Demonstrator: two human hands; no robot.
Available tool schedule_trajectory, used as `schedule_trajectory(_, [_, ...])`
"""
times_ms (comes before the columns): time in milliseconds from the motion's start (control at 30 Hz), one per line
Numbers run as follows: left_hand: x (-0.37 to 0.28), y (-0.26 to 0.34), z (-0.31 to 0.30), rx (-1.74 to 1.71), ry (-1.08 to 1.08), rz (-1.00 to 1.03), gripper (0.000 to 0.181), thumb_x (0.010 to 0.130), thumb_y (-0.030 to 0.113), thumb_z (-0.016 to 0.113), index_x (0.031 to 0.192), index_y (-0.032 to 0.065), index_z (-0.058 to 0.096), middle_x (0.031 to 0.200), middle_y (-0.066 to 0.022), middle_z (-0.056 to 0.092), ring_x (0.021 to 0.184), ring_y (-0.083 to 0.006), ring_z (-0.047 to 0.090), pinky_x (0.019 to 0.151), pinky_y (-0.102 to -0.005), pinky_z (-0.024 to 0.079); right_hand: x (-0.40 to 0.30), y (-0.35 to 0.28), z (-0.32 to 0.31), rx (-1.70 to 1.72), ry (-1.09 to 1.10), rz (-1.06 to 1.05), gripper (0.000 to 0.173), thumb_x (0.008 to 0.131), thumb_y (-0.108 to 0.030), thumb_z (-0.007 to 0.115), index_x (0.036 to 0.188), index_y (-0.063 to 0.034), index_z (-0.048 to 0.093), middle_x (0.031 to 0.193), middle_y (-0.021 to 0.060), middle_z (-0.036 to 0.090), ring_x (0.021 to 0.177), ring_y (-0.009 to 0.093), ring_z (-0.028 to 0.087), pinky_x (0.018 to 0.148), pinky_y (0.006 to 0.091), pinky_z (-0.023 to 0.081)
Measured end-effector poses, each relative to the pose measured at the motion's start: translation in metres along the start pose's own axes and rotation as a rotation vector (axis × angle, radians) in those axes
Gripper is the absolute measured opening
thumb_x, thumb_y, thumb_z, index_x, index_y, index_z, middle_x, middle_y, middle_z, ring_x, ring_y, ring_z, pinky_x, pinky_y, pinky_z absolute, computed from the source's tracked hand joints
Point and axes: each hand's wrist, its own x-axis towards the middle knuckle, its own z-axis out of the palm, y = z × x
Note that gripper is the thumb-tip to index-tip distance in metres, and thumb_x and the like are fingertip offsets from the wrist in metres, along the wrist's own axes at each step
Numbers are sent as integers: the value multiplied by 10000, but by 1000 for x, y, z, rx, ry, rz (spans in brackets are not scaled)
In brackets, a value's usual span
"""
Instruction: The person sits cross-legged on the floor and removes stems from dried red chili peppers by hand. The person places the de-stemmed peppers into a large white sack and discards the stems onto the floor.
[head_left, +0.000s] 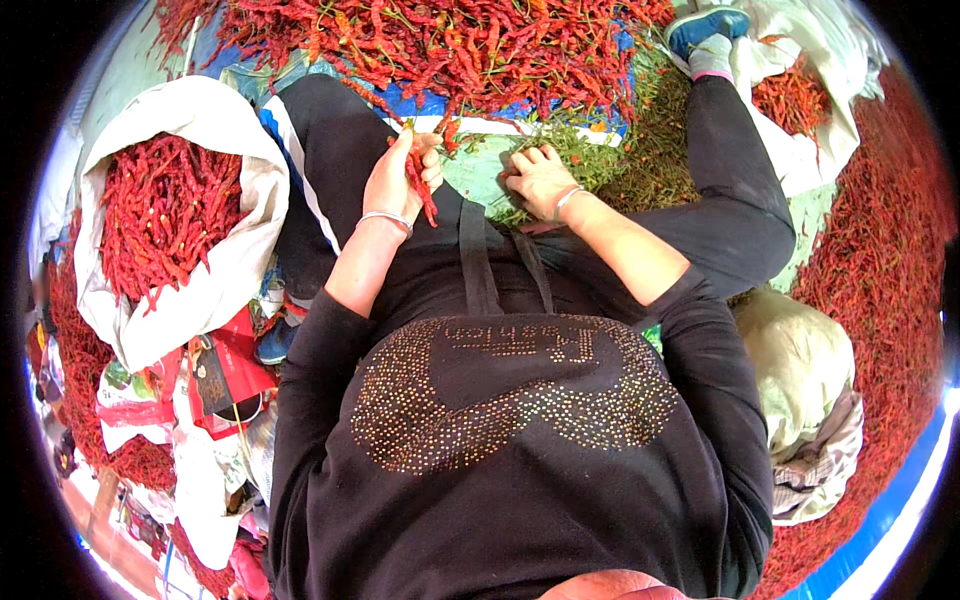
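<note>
Dried red chili peppers (421, 187) hang from my left hand (405, 172), its fingers closed around them near their stems. My right hand (536, 180) rests low over the pale green sheet (480, 169), beside a heap of green stems (581, 154); its fingers are bent, and whether anything lies under them cannot be made out. Beyond both hands a large pile of red chilies (465, 52) is spread on a blue sheet with a white edge (555, 131).
At the left stands an open white sack of chilies (259, 217). Another white sack (840, 142) holding chilies lies at the upper right. A stuffed pale sack (799, 367) sits at my right side, next to a broad chili heap (892, 300). Red bags (247, 360) lie at the left.
</note>
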Motion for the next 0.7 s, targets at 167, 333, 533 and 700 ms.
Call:
schedule_trajectory(167, [1,0,0,-19,-23,-9,373,946,315,402,976,-28,546,678,-19,416,563,-115,360,534,-247,292,-30,25,0,-68,-194,113,343,715,-162,585,1056,-189,621,1099,75,500,1070,257,444,931,429,308])
schedule_trajectory(333, [-2,1,0,-29,-42,8,365,945,311,406,974,-25,546,674,-11,403,569,-111,357,536,-246,292,-52,47,-14,-49,-482,292,374,692,-193,628,1067,-191,619,1149,86,519,1130,270,448,922,464,337])
schedule_trajectory(533, [2,-1,-7,-47,-78,14,358,953,298,394,965,-21,558,677,-20,469,573,-118,404,537,-250,316,-88,98,-12,218,-664,318,338,692,-292,601,941,-71,659,978,143,619,940,309,580,817,389,456])
schedule_trajectory(700, [0,0,1,-12,-30,8,358,950,302,398,974,-24,544,679,-11,407,576,-110,360,534,-242,291,-114,141,11,460,-742,472,333,737,-283,576,935,-28,658,898,132,661,823,273,625,760,356,471])
